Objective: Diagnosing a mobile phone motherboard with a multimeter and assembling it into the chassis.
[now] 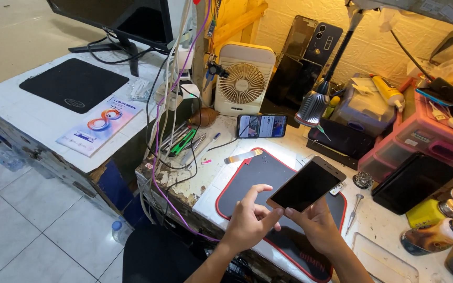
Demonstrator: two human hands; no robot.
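Observation:
A smartphone with a dark screen and gold-coloured frame is held tilted above a black work mat with red edging. My right hand grips it from below at its near end. My left hand touches the phone's near left corner with the thumb, index finger raised and curled over the screen edge. A flat flex strip lies at the mat's far edge. A small screwdriver rests on the table right of the mat.
Behind the mat lie a lit phone, a white desk fan and a gooseneck lamp. Pink drawer boxes, a black tablet and bottles crowd the right. Tools and hanging cables sit left.

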